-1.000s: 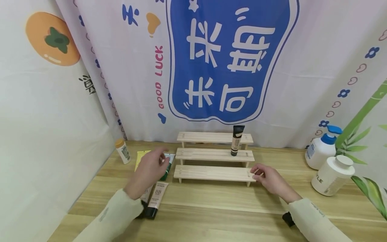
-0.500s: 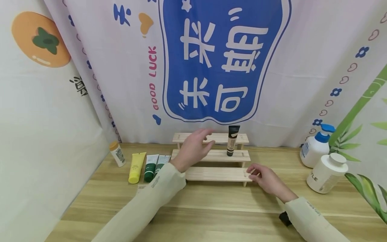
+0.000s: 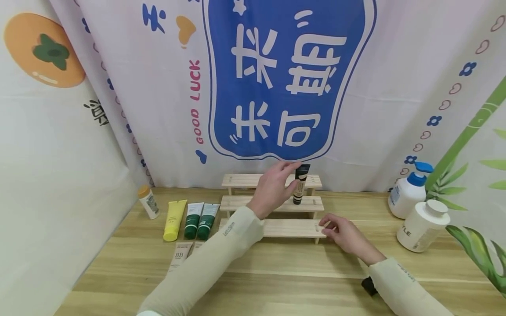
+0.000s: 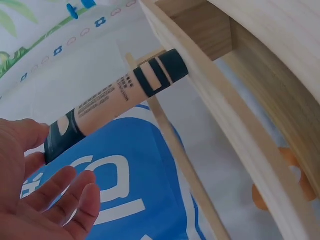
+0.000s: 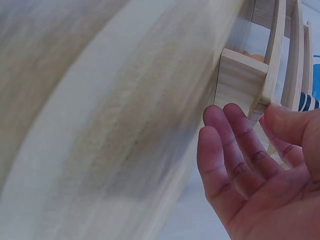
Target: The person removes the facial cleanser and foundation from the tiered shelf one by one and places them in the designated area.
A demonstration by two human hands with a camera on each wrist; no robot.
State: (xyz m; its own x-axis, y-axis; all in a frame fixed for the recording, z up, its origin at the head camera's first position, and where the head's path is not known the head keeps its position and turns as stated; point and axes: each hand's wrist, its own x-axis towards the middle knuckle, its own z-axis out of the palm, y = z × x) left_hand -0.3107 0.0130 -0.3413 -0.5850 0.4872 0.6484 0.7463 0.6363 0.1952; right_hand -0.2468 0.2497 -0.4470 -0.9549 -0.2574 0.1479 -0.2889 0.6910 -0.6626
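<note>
A three-step wooden display rack [image 3: 292,228] stands near the back of the table. On its middle step a beige and black squeeze tube [image 3: 300,189] stands upright. My left hand [image 3: 272,188] reaches over the rack, its thumb and index finger on either side of the tube's black upper end [image 4: 62,135]. The other fingers of that hand spread loosely in the left wrist view. At the right end of the lowest step, my right hand [image 3: 341,232] pinches the board's corner between thumb and index finger, and its remaining fingers [image 5: 212,160] extend below.
Left of the rack lie a yellow tube [image 3: 174,221], two green and white tubes [image 3: 193,221] and beige BB tubes [image 3: 179,256], partly under my left sleeve. An orange-capped bottle [image 3: 149,204] stands behind them. At right are a pump bottle [image 3: 407,197] and a white bottle [image 3: 423,228].
My left hand has moved right from above the lying tubes to the upright tube on the rack. My right hand stays at the rack's end. The head view has shifted slightly.
</note>
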